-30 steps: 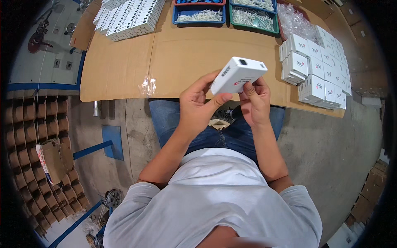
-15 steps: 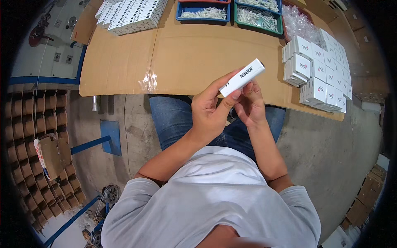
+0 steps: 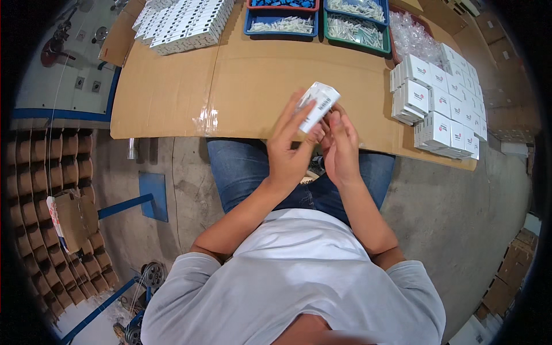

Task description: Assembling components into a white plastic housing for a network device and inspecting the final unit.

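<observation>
A small white carton (image 3: 322, 103) with printed markings and a barcode-like patch is held up over the table's near edge. My left hand (image 3: 288, 150) grips it from the left, fingers along its side and thumb below; those fingers are slightly blurred. My right hand (image 3: 344, 150) is at the carton's lower right, its fingers curled against that end and its thumb raised. Part of the right fingers is hidden behind the carton, so their exact contact is hard to see.
A cardboard-covered table (image 3: 172, 92) lies ahead. Rows of white boxes (image 3: 190, 29) stand far left, stacked white cartons (image 3: 440, 109) on the right. Farther back are a blue tray (image 3: 282, 35) and a green tray (image 3: 356, 46) of small white parts, beside clear plastic pieces (image 3: 411, 34).
The carton has turned in my hands, showing a barcode-like face instead of the long lettered side, and moved slightly left. My right hand has shifted with its thumb now raised.
</observation>
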Demonstrator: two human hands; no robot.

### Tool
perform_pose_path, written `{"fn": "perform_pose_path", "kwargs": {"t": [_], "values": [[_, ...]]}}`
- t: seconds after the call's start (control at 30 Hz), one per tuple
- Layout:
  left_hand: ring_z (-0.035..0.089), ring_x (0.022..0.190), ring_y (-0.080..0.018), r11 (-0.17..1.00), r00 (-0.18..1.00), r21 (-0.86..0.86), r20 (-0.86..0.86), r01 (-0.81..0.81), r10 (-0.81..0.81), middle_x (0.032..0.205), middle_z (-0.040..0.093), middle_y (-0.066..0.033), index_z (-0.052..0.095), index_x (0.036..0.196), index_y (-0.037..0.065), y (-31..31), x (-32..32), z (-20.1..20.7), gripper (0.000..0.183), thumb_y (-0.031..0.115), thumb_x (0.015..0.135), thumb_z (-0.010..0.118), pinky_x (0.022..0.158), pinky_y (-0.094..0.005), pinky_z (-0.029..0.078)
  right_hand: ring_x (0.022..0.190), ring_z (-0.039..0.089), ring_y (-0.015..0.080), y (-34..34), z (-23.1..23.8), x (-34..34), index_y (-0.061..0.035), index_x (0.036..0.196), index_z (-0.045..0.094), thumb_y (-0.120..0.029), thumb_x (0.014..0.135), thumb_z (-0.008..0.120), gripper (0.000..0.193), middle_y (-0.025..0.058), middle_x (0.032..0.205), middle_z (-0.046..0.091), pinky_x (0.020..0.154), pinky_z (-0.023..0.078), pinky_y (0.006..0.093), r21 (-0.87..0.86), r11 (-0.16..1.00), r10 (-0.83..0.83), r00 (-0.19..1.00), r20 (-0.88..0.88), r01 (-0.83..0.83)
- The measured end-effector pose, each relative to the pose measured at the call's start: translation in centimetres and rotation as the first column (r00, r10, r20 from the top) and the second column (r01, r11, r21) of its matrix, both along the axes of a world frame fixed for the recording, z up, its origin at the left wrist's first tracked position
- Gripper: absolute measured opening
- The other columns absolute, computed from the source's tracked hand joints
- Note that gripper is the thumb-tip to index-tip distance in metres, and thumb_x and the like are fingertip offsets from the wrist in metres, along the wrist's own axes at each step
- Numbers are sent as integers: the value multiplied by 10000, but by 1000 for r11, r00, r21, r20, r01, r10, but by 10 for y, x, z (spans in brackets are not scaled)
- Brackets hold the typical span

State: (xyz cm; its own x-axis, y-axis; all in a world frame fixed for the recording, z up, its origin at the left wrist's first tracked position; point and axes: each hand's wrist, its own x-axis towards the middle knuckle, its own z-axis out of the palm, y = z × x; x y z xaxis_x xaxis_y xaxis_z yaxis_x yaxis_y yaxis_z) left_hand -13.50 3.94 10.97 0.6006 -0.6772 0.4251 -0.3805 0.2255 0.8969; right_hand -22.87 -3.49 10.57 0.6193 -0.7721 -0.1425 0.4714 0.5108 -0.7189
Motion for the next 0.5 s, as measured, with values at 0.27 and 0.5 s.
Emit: {"fn": "perform_pose_path", "kwargs": {"t": [0.27,0.5], "values": [[554,1342,-341,989,992,-81,-19,123,-125,1319,664,-173,663,1234,-22,14,4,-20,311,5,946,548,1153,-458,375,968,637,76,-17,-17,-8,10,1161,648,-222,1044,620,262,33,1080,701,836,515,250,-243,933,-310,936,-164,266],[631,1181,-214,998,971,49,-237,28,-16,1266,664,-158,588,1269,-67,16,33,-54,266,13,1042,476,1050,-333,472,947,635,69,-26,-23,-12,-7,1158,653,-215,1051,604,239,33,1064,706,836,521,261,-298,934,-257,949,-184,195]]}}
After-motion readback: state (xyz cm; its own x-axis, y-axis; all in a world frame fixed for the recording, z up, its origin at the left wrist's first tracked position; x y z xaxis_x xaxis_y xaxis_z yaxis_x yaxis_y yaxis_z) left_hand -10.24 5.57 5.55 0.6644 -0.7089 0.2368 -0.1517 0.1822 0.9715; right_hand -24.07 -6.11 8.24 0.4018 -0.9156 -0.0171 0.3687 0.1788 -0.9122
